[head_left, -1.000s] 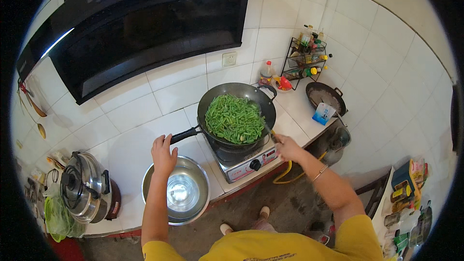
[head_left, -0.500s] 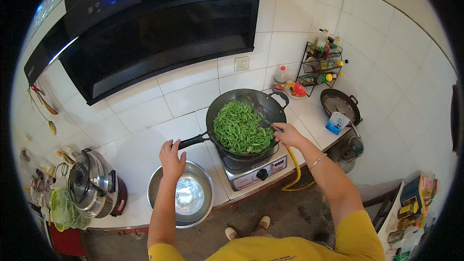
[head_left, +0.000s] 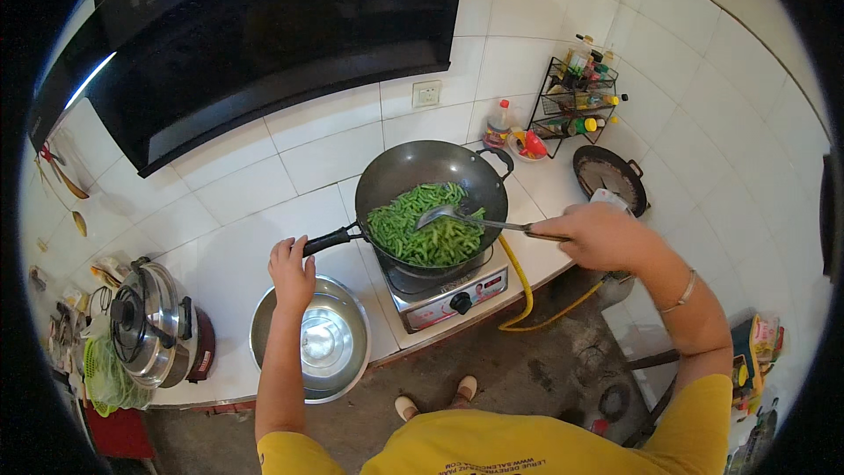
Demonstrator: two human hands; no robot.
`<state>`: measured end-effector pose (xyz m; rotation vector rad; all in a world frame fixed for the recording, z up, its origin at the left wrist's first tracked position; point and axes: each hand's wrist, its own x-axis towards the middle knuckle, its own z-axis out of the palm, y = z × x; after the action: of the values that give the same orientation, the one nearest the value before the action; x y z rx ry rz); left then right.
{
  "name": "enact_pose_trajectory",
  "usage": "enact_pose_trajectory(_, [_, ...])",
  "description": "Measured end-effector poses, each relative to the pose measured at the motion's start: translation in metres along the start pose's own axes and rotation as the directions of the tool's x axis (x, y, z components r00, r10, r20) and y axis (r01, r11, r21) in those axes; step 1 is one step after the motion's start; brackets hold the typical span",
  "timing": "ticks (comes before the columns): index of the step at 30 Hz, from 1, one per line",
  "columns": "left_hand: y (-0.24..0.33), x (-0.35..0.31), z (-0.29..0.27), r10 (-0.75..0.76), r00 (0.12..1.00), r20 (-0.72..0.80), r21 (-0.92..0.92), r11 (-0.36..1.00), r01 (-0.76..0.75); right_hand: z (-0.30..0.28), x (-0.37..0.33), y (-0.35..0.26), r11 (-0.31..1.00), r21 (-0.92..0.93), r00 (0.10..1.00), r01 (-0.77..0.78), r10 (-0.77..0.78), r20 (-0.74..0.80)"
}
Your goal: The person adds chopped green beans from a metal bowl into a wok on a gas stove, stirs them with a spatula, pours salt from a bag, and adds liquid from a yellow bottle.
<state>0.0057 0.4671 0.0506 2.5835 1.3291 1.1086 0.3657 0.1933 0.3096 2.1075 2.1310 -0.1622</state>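
Note:
A dark wok (head_left: pixel 413 163) sits on the gas stove (head_left: pixel 444 295), with chopped green beans (head_left: pixel 418 220) heaped toward its near side. My left hand (head_left: pixel 292 271) is at the end of the wok's black handle (head_left: pixel 327 242), fingers curled over it. Off the wok's right side, my right hand (head_left: pixel 607 237) grips a metal spatula (head_left: pixel 479 222) by the end of its handle. The spatula's rounded head rests among the beans, its shaft crossing the wok's near right rim.
A steel basin (head_left: pixel 359 334) stands below my left forearm. Left of it is a large steamer pot (head_left: pixel 163 334). A bottle (head_left: pixel 498 123), a spice rack (head_left: pixel 571 101) and a black pan (head_left: pixel 607 178) stand at the back right. A yellow gas hose (head_left: pixel 526 299) hangs beside the stove.
My right hand has drawn back to the right and the spatula now lies across the beans. The beans have shifted toward the near side, baring the wok's far wall.

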Motion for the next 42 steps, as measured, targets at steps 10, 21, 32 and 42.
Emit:
enact_pose_trajectory(10, [-0.001, 0.005, -0.001, 0.042, 0.999, 0.011, -0.040, 0.998, -0.042, 0.076, 0.030, -0.020, 0.975, -0.136, 0.975, -0.175, 0.191, 0.115])
enact_pose_trajectory(21, [-0.002, -0.007, -0.021, 0.003, 1.000, 0.010, -0.033, 0.999, -0.003, 0.188, 0.062, 0.029, 0.769, 0.579, 0.895, -0.270, 0.422, -0.144])
enact_pose_trajectory(32, [-0.002, -0.009, -0.016, -0.007, 1.000, -0.001, 0.033, 0.999, 0.007, 0.131, 0.085, 0.026, 0.702, 0.663, 0.926, -0.259, 0.376, -0.036])
enact_pose_trajectory(42, [-0.002, -0.001, -0.013, 0.017, 1.000, -0.018, -0.019, 1.000, -0.017, 0.163, 0.147, 0.016, 0.943, 0.258, 0.944, 0.208, -0.124, -0.307])
